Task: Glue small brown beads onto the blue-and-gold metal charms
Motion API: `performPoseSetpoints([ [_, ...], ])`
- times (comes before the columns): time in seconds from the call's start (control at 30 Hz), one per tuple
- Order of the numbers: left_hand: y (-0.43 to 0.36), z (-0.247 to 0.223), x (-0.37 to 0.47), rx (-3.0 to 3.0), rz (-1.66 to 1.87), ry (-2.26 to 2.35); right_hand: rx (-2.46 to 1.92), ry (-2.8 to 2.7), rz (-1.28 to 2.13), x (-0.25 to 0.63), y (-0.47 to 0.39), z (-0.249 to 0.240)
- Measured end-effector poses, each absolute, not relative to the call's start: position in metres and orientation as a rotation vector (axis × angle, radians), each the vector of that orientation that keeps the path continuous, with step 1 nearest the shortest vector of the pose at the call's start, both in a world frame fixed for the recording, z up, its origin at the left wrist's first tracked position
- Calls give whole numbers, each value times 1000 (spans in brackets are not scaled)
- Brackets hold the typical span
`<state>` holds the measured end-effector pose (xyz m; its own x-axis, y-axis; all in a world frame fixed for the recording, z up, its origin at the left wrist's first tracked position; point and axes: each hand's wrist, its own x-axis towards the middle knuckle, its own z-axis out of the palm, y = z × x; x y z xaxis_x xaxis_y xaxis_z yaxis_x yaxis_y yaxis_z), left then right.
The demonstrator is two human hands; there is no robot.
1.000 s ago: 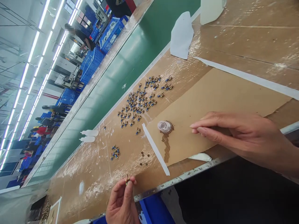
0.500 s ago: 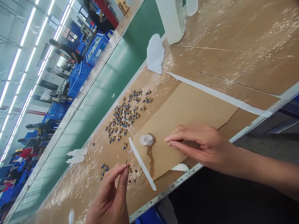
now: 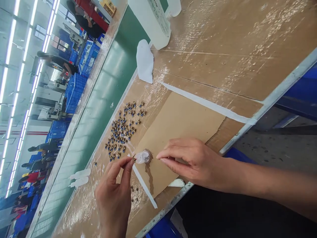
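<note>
My left hand (image 3: 115,188) pinches a small brass-coloured part (image 3: 134,158) between thumb and index finger, just left of a small clear cup (image 3: 143,156). The cup stands on a sheet of brown cardboard (image 3: 183,114), and a dark wet streak (image 3: 149,180) runs from it. My right hand (image 3: 184,160) hovers over the cardboard to the right of the cup, thumb and fingertips pressed together; whatever they may hold is too small to see. Many small brass-and-blue parts (image 3: 121,130) lie scattered beyond the cup. Several tiny dark pieces (image 3: 134,195) lie beside my left wrist.
White tape strips (image 3: 205,102) border the cardboard. Two small squeeze bottles (image 3: 80,178) lie at the left, and a large translucent bottle (image 3: 158,29) stands at the back beside a white cloth-like piece (image 3: 145,62). People and blue crates (image 3: 75,89) are visible beyond the green divider (image 3: 109,72).
My left hand has risen with the small part, coming close beside the cup. My right hand keeps its pinch near the cup. The view has shifted, so the table contents appear further left.
</note>
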<state>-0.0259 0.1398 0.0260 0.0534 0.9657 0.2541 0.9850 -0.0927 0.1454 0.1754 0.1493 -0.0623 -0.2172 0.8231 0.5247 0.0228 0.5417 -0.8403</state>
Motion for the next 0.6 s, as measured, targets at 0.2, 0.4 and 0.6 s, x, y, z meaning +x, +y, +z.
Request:
performPoseSetpoints([
  [0.2,144,24,-23,-2178,-357,-2114,-740,-1625,898,177,149,-61],
  [0.4,142,27,-25,-2121,-324,-2174,-742,-1615,922,178,149,-62],
  [0.6,141,25,-28,-2147,-308,-2183,-731,-1614,935,179,149,-61],
])
